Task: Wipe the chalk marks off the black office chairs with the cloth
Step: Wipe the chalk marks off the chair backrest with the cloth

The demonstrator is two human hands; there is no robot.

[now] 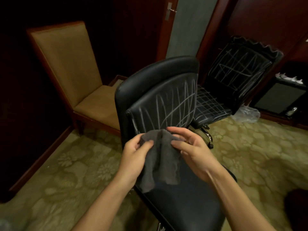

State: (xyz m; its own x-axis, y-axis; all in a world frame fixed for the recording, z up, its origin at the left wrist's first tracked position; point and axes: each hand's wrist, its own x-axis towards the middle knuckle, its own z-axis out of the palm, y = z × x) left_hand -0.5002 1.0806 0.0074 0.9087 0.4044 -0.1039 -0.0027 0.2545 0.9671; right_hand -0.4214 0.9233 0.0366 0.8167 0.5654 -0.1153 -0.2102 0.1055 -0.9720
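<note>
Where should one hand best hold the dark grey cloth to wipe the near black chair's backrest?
Gather the bunched top of the dark grey cloth, where the left hand and right hand pinch it, coming from above. Its lower part hangs loose over the near black office chair, so a low grip would probably trail.

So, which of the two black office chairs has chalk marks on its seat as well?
The farther black leather chair, by the wall: its seat carries a white chalk grid. The nearer black chair is marked on its backrest only.

floor: patterned green-gold carpet (250, 147)
bears near black office chair (158, 90), far chalk-marked chair (233, 77), tan upholstered chair (70, 67), clear plastic bag (246, 114).
</note>
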